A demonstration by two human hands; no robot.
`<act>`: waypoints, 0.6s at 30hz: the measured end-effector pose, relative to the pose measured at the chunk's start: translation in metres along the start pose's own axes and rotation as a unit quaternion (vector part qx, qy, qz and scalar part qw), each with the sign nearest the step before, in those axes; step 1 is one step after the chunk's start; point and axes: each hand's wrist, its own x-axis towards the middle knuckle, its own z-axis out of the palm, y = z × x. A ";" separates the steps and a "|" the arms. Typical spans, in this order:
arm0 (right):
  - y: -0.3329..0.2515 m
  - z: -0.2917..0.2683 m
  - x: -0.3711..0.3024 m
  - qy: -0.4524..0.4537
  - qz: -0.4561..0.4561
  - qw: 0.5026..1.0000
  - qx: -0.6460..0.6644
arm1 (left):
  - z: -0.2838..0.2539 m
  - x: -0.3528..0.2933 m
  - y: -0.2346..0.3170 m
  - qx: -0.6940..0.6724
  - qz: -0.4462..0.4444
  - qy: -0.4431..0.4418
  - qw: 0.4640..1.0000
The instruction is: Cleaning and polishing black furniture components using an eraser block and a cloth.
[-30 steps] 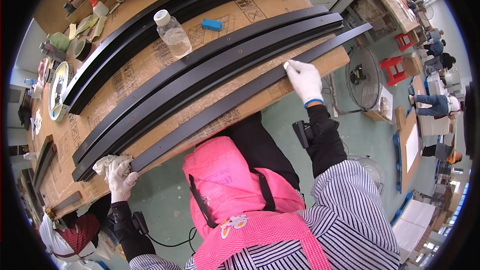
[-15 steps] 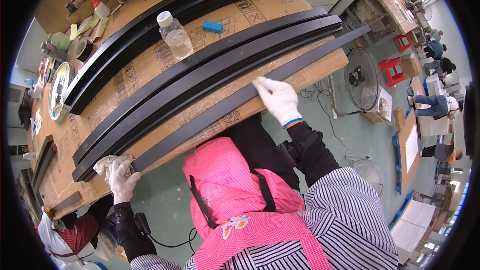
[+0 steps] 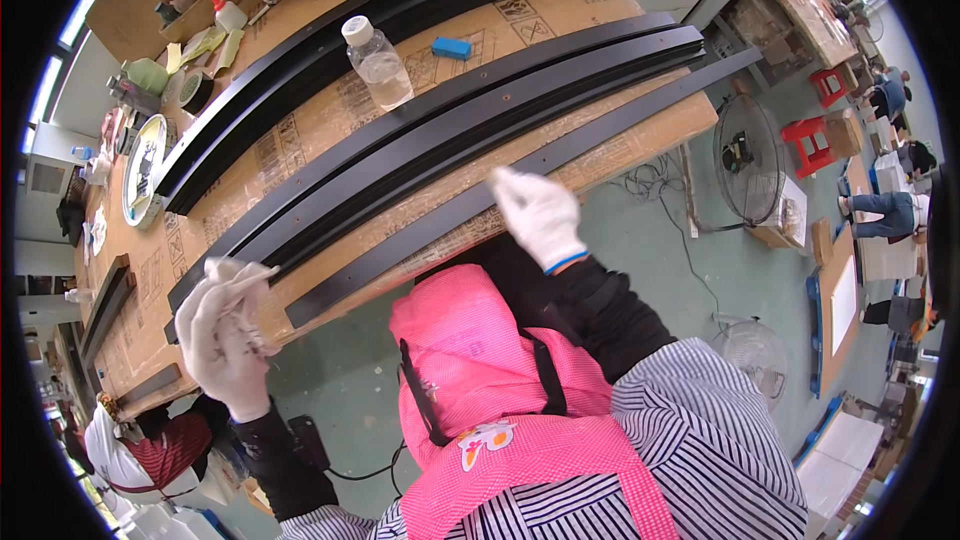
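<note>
My left hand (image 3: 228,360), in a white glove, is raised beside the left end of a flat black strip (image 3: 420,230). It is closed on a crumpled whitish rag (image 3: 235,285). The strip lies along the table's near edge. Over its middle is my gloved right hand (image 3: 540,215), thumb and fingers pinched together; whether anything is between them is hidden. Just beyond the strip lie two long, curved black profiles (image 3: 450,105) side by side, with small holes along their tops.
A clear bottle with a white cap (image 3: 380,65) and a blue block (image 3: 452,48) stand between profile groups. More black profiles (image 3: 400,15) lie farther back. An oval tray (image 3: 135,190) sits left. A floor fan (image 3: 750,155) stands right; another person (image 3: 150,450) is at lower left.
My left hand has lifted off the strip's left end with the rag. My right hand has shifted left along the strip. The whole view has swung slightly; the strip lies as before.
</note>
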 end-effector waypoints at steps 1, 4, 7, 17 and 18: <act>-0.011 0.015 -0.014 -0.010 -0.078 0.994 0.073 | 0.026 0.014 0.030 -0.007 0.040 -0.013 0.999; -0.015 0.040 -0.049 -0.034 -0.118 0.970 0.211 | 0.102 0.043 0.087 -0.005 0.124 -0.096 0.988; 0.007 0.022 -0.066 -0.034 -0.021 0.977 0.211 | 0.178 0.033 0.093 -0.026 0.132 -0.134 0.982; 0.100 -0.042 -0.101 0.133 0.229 0.921 0.286 | 0.238 0.005 0.071 0.120 0.129 -0.315 0.933; 0.101 -0.043 -0.099 0.132 0.229 0.920 0.289 | 0.225 0.003 0.062 0.131 0.143 -0.310 0.931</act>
